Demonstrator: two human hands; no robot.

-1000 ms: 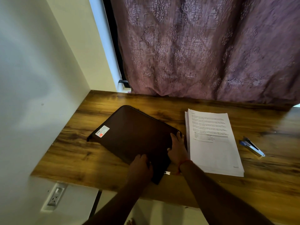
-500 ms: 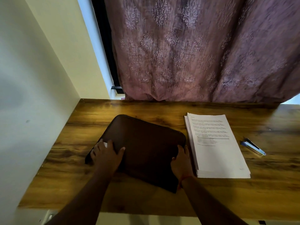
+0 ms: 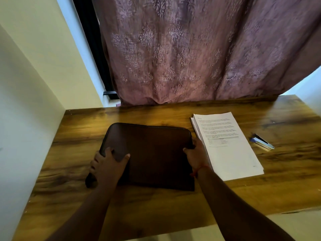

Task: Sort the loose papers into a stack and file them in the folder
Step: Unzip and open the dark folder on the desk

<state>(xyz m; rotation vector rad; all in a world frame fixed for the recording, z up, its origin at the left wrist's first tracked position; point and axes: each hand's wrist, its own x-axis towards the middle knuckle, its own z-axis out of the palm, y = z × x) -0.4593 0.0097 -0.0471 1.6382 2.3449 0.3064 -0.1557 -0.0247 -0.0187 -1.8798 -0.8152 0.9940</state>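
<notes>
Both forearms run up from six o'clock and I've got the folder [image 3: 152, 153] between my hands, flat on the desk [image 3: 173, 206] dead ahead. My left hand [image 3: 108, 165] sits on the near left corner, at about eight o'clock of the cover, thumb splayed across the top toward the middle, fingers wrapped down over the left edge, clamped on it. My right hand [image 3: 197, 154] is at the three o'clock edge, thumb lying on the cover, fingers curled round the side and out of sight, so it pinches that edge; a red thread circles the wrist. The folder looks zipped shut all round, so my reckoning is the job now is to square it to me and find the zip pull, which I can't make out from here. Best keep the left hand pressing down as the anchor while the right does the opening, and keep that elbow from nudging the papers [image 3: 225, 145]. They lie just beside my right hand at two o'clock, already a fairly neat stack, not yet filed. Farther out at three o'clock rests a stapler [image 3: 262, 142], well apart. Beyond everything, at twelve, hangs the curtain [image 3: 199, 49].
</notes>
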